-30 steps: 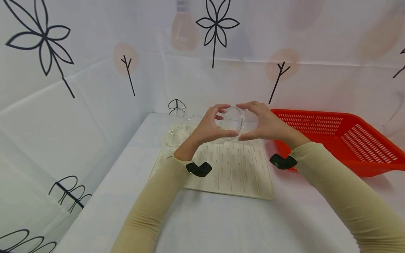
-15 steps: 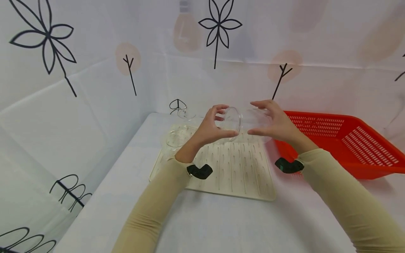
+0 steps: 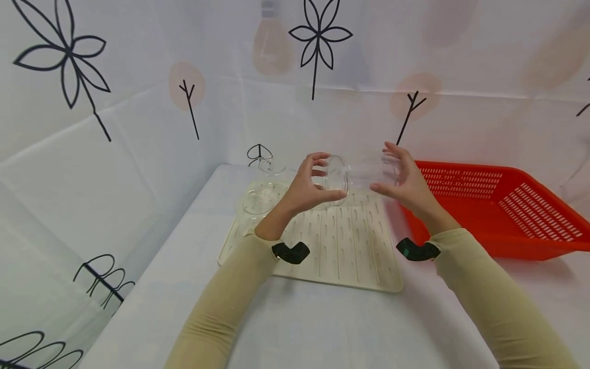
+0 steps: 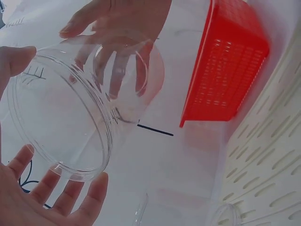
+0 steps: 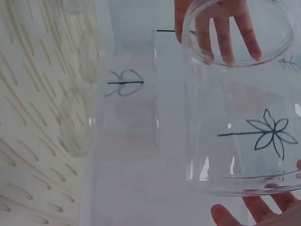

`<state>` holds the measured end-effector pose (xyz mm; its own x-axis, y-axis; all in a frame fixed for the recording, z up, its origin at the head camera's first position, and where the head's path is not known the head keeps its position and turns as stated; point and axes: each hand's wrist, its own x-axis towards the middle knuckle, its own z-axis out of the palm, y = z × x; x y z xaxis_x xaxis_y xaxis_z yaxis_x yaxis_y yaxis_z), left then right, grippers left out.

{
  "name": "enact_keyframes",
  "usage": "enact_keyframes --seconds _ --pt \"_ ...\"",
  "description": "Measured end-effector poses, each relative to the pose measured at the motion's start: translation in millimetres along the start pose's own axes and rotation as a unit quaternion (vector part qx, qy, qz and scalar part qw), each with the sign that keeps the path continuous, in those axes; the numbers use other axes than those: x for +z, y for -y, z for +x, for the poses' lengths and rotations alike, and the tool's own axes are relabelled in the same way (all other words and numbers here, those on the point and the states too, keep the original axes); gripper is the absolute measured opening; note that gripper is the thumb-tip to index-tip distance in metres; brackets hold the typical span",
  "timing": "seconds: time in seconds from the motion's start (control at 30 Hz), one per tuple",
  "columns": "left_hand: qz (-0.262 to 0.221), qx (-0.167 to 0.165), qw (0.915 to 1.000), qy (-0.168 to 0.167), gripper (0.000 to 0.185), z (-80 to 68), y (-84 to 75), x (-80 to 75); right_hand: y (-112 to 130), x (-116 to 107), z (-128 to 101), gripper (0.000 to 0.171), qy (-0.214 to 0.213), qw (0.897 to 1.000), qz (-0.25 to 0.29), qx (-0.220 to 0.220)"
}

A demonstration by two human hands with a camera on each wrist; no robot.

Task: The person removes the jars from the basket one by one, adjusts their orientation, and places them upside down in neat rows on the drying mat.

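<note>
Below, white table (image 3: pixel 322 328), cream ridged mat (image 3: pixel 350 246), patterned sheet walls (image 3: pixel 138 102)

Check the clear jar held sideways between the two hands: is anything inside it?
The clear jar looks empty. The left wrist view shows the right hand through its wall. The left hand grips the mouth rim. Both palms hide small parts of the wall.

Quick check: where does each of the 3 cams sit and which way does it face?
Head: on the head, facing forward and down at the clear jar over the drying mat; both hands and sleeves show.
Left wrist: looks past the left hand at the jar's mouth, toward the red basket.
Right wrist: looks along the jar toward the mat; right hand's fingertips show.
Shared: all see the jar.
</note>
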<state>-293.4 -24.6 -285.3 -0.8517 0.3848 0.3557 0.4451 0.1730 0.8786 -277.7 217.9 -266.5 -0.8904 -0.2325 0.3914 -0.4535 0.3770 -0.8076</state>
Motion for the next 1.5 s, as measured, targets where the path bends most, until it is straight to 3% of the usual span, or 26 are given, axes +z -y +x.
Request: enact_keyframes --seconds 0.17,0.47,0.67,0.97,1.2,1.5 --pt "-0.013 0.008 0.9998 -0.010 0.080 0.0 -0.7 0.5 -2 2 -6 0.080 -0.009 0.998 0.062 0.027" --pt "-0.048 0.005 0.9983 -0.033 0.080 -1.0 -0.1 0.2 -14 12 -12 0.066 -0.019 0.980 0.196 0.010" --pt "-0.066 0.006 0.9968 -0.044 0.079 -3.3 1.1 1.1 -16 19 -12 0.059 -0.015 0.973 0.230 0.004" --pt "-0.107 0.000 0.9940 -0.022 0.078 -5.8 3.2 1.7 -13 21 -7 0.039 0.005 0.957 0.291 -0.013" --pt "-0.123 -0.010 0.9923 -0.010 0.077 -6.3 5.1 3.2 -9 21 -6 0.055 0.012 0.948 0.319 0.012" --pt "-0.109 -0.018 0.9937 0.016 0.076 -6.8 7.1 2.2 1 20 0 0.060 0.018 0.924 0.381 0.006"
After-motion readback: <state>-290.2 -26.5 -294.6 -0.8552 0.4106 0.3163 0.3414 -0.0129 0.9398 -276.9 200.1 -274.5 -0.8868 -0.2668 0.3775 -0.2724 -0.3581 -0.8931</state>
